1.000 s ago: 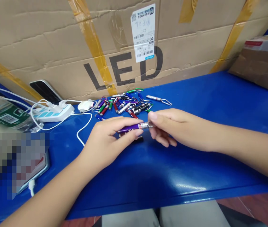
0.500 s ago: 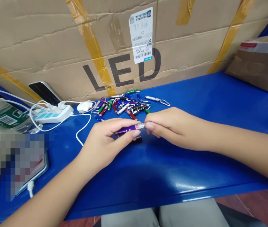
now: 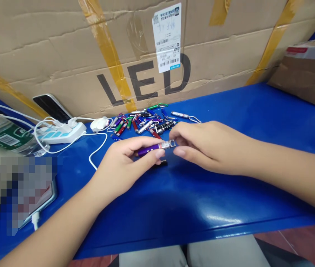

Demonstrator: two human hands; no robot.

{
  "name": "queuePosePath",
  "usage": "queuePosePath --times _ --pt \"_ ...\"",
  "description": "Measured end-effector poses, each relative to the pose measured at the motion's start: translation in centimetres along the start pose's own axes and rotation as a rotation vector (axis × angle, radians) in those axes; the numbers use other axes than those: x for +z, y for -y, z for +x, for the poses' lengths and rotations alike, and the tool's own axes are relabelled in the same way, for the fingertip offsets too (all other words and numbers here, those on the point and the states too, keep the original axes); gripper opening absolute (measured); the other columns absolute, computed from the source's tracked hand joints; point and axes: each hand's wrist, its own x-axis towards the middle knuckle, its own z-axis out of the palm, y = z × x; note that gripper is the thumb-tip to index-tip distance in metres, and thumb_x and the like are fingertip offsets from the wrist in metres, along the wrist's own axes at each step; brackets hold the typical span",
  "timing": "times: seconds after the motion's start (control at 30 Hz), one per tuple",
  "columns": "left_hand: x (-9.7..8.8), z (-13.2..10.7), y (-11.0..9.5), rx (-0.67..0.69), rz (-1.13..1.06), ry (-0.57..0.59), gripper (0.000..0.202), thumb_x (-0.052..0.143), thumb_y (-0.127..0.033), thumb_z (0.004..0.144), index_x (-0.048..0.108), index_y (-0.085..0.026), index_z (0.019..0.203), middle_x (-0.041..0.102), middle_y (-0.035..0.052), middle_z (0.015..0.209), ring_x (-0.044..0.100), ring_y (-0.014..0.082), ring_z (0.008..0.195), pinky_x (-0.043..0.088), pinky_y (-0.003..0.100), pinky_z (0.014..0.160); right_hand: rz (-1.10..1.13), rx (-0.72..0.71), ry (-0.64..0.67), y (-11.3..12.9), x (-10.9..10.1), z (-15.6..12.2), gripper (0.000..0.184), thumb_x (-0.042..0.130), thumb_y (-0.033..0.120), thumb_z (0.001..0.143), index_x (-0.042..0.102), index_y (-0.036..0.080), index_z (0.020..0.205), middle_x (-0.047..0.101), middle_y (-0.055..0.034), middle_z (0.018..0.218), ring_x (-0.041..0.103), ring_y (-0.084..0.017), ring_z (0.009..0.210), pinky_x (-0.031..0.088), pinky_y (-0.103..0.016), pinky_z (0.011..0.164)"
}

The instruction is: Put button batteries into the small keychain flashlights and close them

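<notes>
Still pinching the purple keychain torch (image 3: 149,149) by its body in the left hand (image 3: 118,167), just above the blue table (image 3: 188,200) (pile of torches (image 3: 143,122) right behind), and now regripping its silver tip between the closed thumb and fingers of the right hand (image 3: 210,146).

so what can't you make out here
All head view:
Purple flashlight: rear end hidden inside the left hand.
Right hand: its own fingers hide whether it grips the silver tip.
Dark piece beneath: mostly covered by the left thumb.
Shipping label: print too small.
Bottle: cut off by left edge.
</notes>
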Motion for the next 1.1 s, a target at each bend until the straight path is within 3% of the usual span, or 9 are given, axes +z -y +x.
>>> queuePosePath --times 0.1,0.2,0.33,0.53,0.67,0.8,0.93,1.1 --pt "-0.04 0.09 -0.03 -0.028 -0.048 0.025 0.028 0.069 -0.04 0.082 0.075 -0.019 0.099 0.075 0.0033 0.08 0.07 0.0154 0.069 0.058 0.023 0.066 -0.178 -0.113 -0.002 -0.38 -0.4 -0.12 0.035 0.03 0.039 0.1 0.057 0.017 0.093 0.062 -0.0051 0.077 0.049 -0.015 0.06 0.026 -0.027 0.055" --pt "0.03 0.08 -0.15 -0.025 -0.05 0.049 0.027 0.069 -0.039 0.082 0.075 -0.019 0.099 0.075 0.0035 0.081 0.07 0.015 0.069 0.058 0.022 0.065 -0.218 -0.183 0.011 -0.48 -0.68 -0.11 0.034 0.03 0.032 0.1 0.057 0.018 0.084 0.061 -0.005 0.074 0.048 -0.014 0.059 0.025 -0.027 0.055" --pt "0.05 -0.04 -0.23 0.013 0.028 0.023 0.026 0.068 -0.039 0.082 0.075 -0.02 0.099 0.076 0.0037 0.086 0.07 0.0154 0.069 0.058 0.023 0.066 -0.057 -0.142 0.056 -0.28 -0.52 0.16 0.033 0.03 0.03 0.1 0.054 0.018 0.081 0.059 -0.0032 0.073 0.049 -0.014 0.062 0.029 -0.026 0.058" --pt "-0.11 0.0 0.02 0.204 0.298 -0.057 0.018 0.067 -0.033 0.083 0.075 -0.023 0.096 0.076 0.0025 0.094 0.071 0.017 0.081 0.057 0.026 0.079 0.294 -0.079 0.081 -0.13 0.0 0.53 0.037 0.029 0.037 0.1 0.048 0.019 0.073 0.055 -0.0003 0.069 0.05 -0.013 0.065 0.036 -0.027 0.064" --pt "-0.02 0.03 0.14 0.193 0.301 -0.058 0.02 0.067 -0.035 0.083 0.075 -0.024 0.098 0.076 0.003 0.095 0.071 0.018 0.083 0.057 0.028 0.08 0.341 -0.024 0.092 -0.02 -0.01 0.44 0.04 0.027 0.038 0.101 0.048 0.02 0.072 0.054 0.0004 0.067 0.049 -0.013 0.064 0.037 -0.027 0.065" --pt "0.06 -0.02 0.11 0.08 0.144 -0.041 0.029 0.066 -0.042 0.083 0.074 -0.021 0.102 0.076 0.0053 0.093 0.071 0.0188 0.079 0.059 0.027 0.073 0.224 -0.01 0.077 -0.07 -0.02 0.26 0.043 0.024 0.043 0.101 0.051 0.019 0.078 0.057 -0.001 0.069 0.05 -0.014 0.062 0.035 -0.027 0.061" --pt "-0.06 0.03 0.01 -0.007 0.041 -0.042 0.033 0.066 -0.045 0.082 0.073 -0.019 0.101 0.075 0.0055 0.086 0.071 0.0175 0.072 0.059 0.026 0.066 -0.063 -0.011 0.027 -0.33 -0.12 0.08 0.033 0.035 0.043 0.098 0.056 0.018 0.098 0.063 -0.0035 0.079 0.052 -0.015 0.062 0.029 -0.026 0.056" --pt "-0.15 0.12 0.0 -0.029 -0.009 0.043 0.029 0.066 -0.041 0.084 0.074 -0.018 0.099 0.075 0.0049 0.082 0.07 0.0161 0.072 0.059 0.024 0.068 -0.305 -0.145 -0.024 -0.71 -0.27 -0.11 0.033 0.032 0.036 0.1 0.06 0.018 0.094 0.063 -0.0047 0.08 0.051 -0.014 0.061 0.023 -0.027 0.054"
